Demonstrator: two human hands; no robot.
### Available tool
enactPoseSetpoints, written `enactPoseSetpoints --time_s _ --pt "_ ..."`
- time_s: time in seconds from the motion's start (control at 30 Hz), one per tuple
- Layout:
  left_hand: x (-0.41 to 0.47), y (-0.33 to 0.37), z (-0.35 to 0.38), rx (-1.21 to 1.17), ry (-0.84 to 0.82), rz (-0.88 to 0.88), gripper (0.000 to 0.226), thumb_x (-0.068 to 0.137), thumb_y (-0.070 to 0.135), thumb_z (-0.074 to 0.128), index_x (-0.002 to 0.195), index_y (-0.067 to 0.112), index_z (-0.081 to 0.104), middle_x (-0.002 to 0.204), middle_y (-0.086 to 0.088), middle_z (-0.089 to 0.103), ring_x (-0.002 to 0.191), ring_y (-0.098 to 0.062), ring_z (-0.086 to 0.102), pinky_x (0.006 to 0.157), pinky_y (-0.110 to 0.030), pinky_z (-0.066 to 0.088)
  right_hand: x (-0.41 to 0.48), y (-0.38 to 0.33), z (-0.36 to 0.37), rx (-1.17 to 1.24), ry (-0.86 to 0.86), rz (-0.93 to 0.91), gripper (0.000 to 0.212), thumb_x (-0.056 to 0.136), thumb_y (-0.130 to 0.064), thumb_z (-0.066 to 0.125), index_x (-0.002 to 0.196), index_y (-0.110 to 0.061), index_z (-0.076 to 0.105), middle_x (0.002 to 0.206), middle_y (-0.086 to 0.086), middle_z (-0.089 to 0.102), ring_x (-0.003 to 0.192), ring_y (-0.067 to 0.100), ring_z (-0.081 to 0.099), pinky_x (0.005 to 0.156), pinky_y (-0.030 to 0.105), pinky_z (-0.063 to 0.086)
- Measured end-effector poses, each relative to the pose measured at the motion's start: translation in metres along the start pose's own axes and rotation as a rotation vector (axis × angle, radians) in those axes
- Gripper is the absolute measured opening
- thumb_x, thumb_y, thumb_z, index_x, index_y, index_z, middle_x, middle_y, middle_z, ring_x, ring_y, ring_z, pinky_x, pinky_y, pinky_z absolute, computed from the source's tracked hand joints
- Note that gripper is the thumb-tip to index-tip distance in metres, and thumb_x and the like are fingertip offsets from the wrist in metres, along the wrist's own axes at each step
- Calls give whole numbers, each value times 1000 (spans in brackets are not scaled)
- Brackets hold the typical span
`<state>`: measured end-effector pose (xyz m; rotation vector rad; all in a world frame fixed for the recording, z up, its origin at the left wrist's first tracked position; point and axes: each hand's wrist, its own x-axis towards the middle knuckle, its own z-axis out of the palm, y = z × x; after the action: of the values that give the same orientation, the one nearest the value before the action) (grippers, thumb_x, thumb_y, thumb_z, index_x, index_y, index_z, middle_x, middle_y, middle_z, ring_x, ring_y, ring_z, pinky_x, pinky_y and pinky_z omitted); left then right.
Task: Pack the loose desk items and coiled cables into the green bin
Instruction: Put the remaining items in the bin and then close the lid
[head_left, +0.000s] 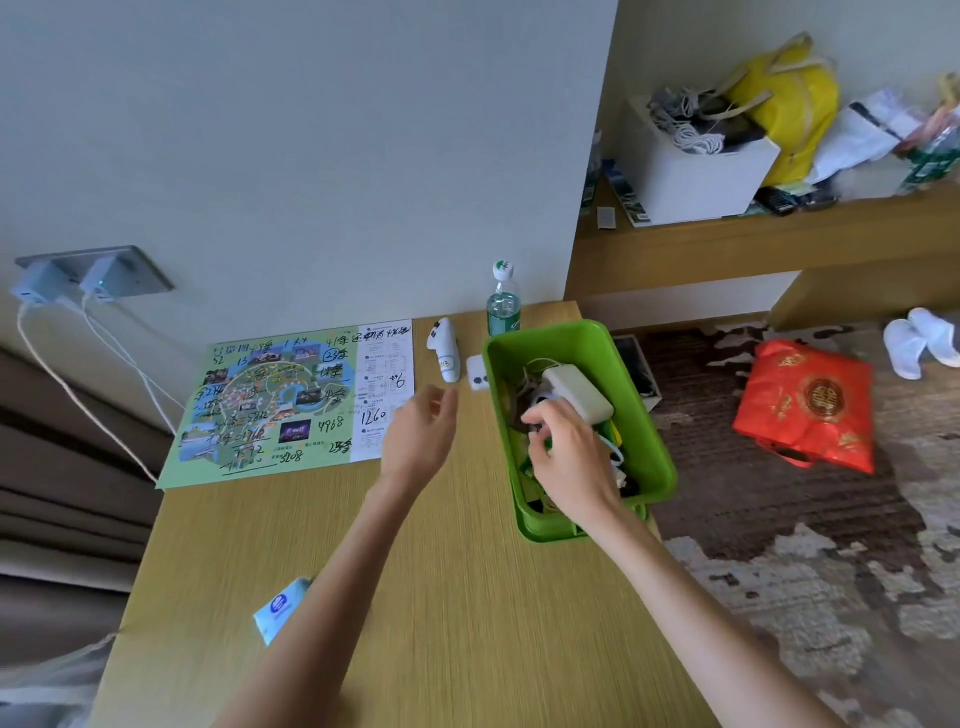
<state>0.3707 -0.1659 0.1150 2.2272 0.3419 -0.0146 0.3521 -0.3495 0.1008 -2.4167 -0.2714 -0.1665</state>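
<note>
The green bin (644, 410) stands at the desk's right edge and holds a white power adapter (579, 395), white coiled cables and other small items. My right hand (569, 457) reaches down inside the bin, fingers curled around a dark item under the adapter; what it grips is partly hidden. Over the desk just left of the bin hovers my left hand (421, 439), fingers apart and holding nothing. A white controller-shaped device (445, 353) and a small white square gadget (476, 372) lie on the desk behind my left hand.
A green printed map (280, 400) covered in handwriting lies at the desk's back left. A water bottle (503, 304) stands against the wall. A light-blue packet (280, 608) lies near the front. Two chargers (67, 283) sit in a wall socket. A red bag (810, 405) lies on the carpet.
</note>
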Motion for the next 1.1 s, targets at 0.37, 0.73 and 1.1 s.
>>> enactPoseSetpoints --time_s 0.37,0.73,1.1 --pt "-95 -211 -67 530 -135 -203 55 83 39 68 134 33 48 142 0 37 125 -29 33 103 -45 36 -81 -62 106 50 -394 -175 14 92 -7 55 104 -14 58 106 -6 54 76 2 48 60 22 46" --pt "-127 -272 -76 460 -226 -286 75 70 72 62 129 30 42 125 -1 39 112 -20 39 80 -37 52 -175 -102 206 166 -853 58 36 87 -40 65 100 -11 47 109 5 50 103 21 48 89 38 45" --pt "-143 -283 -92 464 -200 -314 69 69 75 59 115 27 44 112 0 40 102 -20 44 71 -34 53 -199 -121 226 -182 -761 -182 42 83 -31 66 118 -15 50 118 1 52 109 22 53 79 35 48"
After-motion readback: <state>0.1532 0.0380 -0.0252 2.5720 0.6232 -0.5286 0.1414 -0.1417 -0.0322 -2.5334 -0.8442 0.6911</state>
